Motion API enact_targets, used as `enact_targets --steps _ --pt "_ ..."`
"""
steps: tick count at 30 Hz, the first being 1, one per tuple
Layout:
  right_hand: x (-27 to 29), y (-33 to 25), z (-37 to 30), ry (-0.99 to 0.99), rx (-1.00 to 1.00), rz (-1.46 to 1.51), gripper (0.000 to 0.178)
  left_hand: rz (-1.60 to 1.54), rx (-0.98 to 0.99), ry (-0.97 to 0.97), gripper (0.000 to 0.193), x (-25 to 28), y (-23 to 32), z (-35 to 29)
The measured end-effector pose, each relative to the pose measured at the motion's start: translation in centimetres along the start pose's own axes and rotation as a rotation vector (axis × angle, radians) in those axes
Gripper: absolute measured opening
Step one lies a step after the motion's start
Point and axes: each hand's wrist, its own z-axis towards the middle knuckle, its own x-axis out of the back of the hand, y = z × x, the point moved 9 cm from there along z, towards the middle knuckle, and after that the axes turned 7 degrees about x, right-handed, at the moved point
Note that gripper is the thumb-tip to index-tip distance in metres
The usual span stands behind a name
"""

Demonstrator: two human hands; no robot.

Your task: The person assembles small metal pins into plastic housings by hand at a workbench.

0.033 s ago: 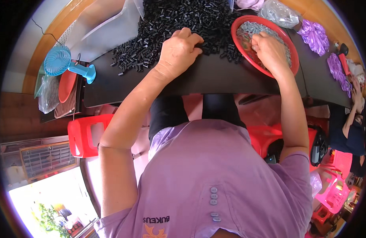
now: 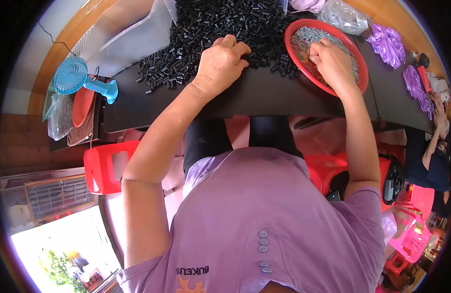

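Across the far part of the dark table spreads a pile of small black cylinders (image 2: 225, 22). At the near edge of this pile is my left hand (image 2: 220, 61), its fingers curled and drawn together. Whatever it may hold is hidden. My right hand (image 2: 332, 61) dips into a red bowl (image 2: 361, 63) on the right, over a heap of small silvery metal pieces (image 2: 311, 34). Its fingers are pinched together among them, and their tips are too covered to show what is between them.
A translucent plastic bin (image 2: 130, 44) lies left of the pile, with a blue fan (image 2: 71, 75) near it. Clear plastic bags (image 2: 345, 17) and purple bags (image 2: 387, 45) lie beyond the bowl. Another person's hand (image 2: 440, 117) shows at far right. A red stool (image 2: 96, 168) stands lower left.
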Motion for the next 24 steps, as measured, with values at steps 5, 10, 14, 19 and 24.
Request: enact_targets --steps 5,10,14,19,24 --pt "1.4 0.0 -1.2 0.161 0.062 0.050 0.006 -0.047 0.083 -0.033 0.017 -0.5 -1.5 0.3" --pt "0.4 1.9 -1.4 0.029 0.003 0.016 0.011 0.017 0.081 -0.015 0.019 0.9 -1.6 -0.8" --pt "1.1 1.9 -1.8 0.112 -0.028 0.107 0.014 0.004 0.130 0.053 0.026 3.0 -1.4 -2.5" --pt "1.7 1.5 -2.3 0.108 0.020 0.125 0.016 0.096 0.154 0.038 0.018 3.8 -1.5 -5.2" --pt "3.1 3.1 -2.4 0.324 -0.092 0.456 0.023 0.056 0.175 0.069 0.015 3.9 -0.9 -5.3"
